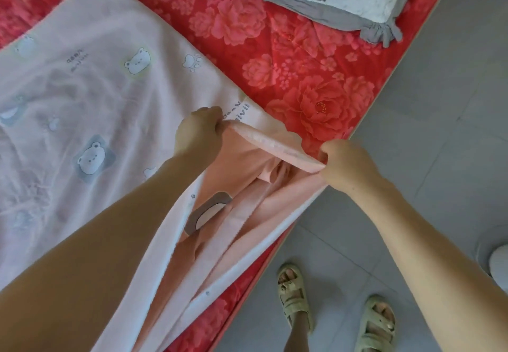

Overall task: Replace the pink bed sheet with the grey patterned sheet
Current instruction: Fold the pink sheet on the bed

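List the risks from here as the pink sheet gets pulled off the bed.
1. The left hand and right hand grip only one short stretch of the pink sheet at its edge. The rest lies spread out, so a hard pull may drag the red floral cover beneath askew.
2. Loose folds lie bunched along the bed edge near the sandalled feet. They might slide onto the floor tiles and get stepped on.
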Demonstrator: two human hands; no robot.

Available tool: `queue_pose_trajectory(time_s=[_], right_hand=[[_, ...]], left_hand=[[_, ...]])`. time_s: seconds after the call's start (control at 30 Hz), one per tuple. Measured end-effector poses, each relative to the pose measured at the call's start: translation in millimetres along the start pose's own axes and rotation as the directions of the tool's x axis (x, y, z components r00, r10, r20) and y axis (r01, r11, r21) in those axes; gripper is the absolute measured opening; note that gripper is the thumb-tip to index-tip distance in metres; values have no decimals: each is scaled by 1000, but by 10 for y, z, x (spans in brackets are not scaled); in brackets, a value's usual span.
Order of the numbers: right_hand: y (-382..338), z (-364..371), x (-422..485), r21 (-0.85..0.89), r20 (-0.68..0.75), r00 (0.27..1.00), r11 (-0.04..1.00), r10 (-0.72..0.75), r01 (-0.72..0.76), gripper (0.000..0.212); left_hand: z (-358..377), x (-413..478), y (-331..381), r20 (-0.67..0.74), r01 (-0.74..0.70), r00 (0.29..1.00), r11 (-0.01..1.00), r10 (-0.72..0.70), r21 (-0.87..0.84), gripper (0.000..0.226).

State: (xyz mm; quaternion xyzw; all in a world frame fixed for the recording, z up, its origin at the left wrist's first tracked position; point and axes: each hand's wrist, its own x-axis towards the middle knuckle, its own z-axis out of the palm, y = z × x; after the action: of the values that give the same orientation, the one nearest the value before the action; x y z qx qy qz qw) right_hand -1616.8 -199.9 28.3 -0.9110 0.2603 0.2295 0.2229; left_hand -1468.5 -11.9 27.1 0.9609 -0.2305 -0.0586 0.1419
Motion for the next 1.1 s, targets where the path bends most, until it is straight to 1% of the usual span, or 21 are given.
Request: queue_pose_trajectory(time_s=[0.03,0.07,0.1,0.13,0.17,0.2,0.23,0.27,0.3,0.37,0.4,0.47,0.53,0.57,0.63,0.73,0.77,0.83,0.93,1.03,1.1], right_hand=[[-4,79,6,-63,38,998,997,55,-53,26],[-14,171,9,-126,7,996,988,87,-86,26],[-14,281,-20,-163,-104,993,984,57,-73,25],[-61,383,-58,-203,-276,960,979,-43,-14,24],[-128,478,-127,-247,-398,904,967,-156,58,24],[-219,566,-198,-307,-507,811,940,-292,146,22],[-314,641,-258,-371,-550,715,893,-432,255,21],[-385,713,-286,-460,-542,629,823,-557,333,25],[-430,787,-285,-560,-477,595,746,-647,361,30],[-451,892,-177,-757,-213,651,544,-729,361,32],[-392,930,-83,-817,-112,665,450,-738,362,26],[-294,889,106,-868,14,704,341,-710,361,20],[-255,787,239,-861,28,728,354,-685,365,35],[-253,751,288,-838,33,734,382,-678,391,35],[-236,735,345,-796,10,683,408,-731,448,30],[-154,774,283,-824,9,584,325,-812,465,30],[-112,803,258,-843,32,576,287,-817,454,34],[-62,829,265,-869,43,603,268,-796,415,38],[-150,791,357,-827,-49,593,365,-804,427,17],[-233,693,303,-665,-184,564,525,-805,531,17],[-221,589,117,-530,-296,574,632,-763,566,14]], left_hand=[[36,-14,-3,36,3,999,1000,-3,-6,22],[74,-7,-6,63,-10,998,1000,11,-13,23],[120,-7,19,96,-24,995,1000,26,-16,26],[159,-6,22,114,-19,993,999,23,-33,31],[199,3,35,132,-17,991,998,24,-56,36],[239,12,42,155,-9,988,996,22,-87,40],[268,22,55,175,-7,984,994,27,-113,42],[283,24,70,192,-10,981,992,35,-130,44],[294,24,79,205,-15,978,990,44,-144,44],[305,26,71,219,-17,974,982,59,-187,44],[306,28,81,232,-20,970,978,69,-205,44],[300,38,68,248,-22,965,971,82,-238,43],[296,52,58,250,-13,965,965,81,-261,42],[299,57,39,248,-4,966,964,73,-267,42],[292,53,12,240,11,969,961,58,-275,41],[276,54,-17,230,15,972,954,57,-298,41],[270,60,-19,232,14,971,954,59,-299,42],[267,56,-10,235,12,970,956,59,-292,42],[276,28,19,226,-2,972,958,69,-285,43],[259,-2,16,211,6,976,952,62,-306,42],[215,-28,20,197,4,978,947,63,-322,41]])
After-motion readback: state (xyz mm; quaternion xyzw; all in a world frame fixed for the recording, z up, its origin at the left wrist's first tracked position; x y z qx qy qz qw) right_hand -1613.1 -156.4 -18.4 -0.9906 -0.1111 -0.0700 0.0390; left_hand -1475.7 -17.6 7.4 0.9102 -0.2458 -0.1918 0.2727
